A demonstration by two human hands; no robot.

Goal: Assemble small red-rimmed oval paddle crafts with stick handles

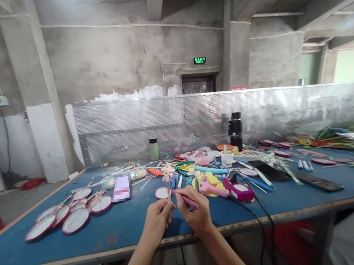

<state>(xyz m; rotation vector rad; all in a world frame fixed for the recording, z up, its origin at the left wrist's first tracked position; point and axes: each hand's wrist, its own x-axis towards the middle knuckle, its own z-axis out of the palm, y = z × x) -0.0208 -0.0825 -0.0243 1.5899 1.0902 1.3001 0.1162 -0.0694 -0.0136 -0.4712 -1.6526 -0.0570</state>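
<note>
- Wooden stick (168,186) stands roughly upright over the blue table (120,222), pinched in the fingers of the left hand (159,215).
- Right hand (194,208) has its fingers curled tight around a purple pen-like tool (190,201), tip right by the stick; can't tell if they touch.
- I'd brace both hands against each other so nothing wobbles, imo.
- Small, slow moves seem safest, since thin wood probably flexes.
- Mind the pink glue gun (208,185) near that right hand.
</note>
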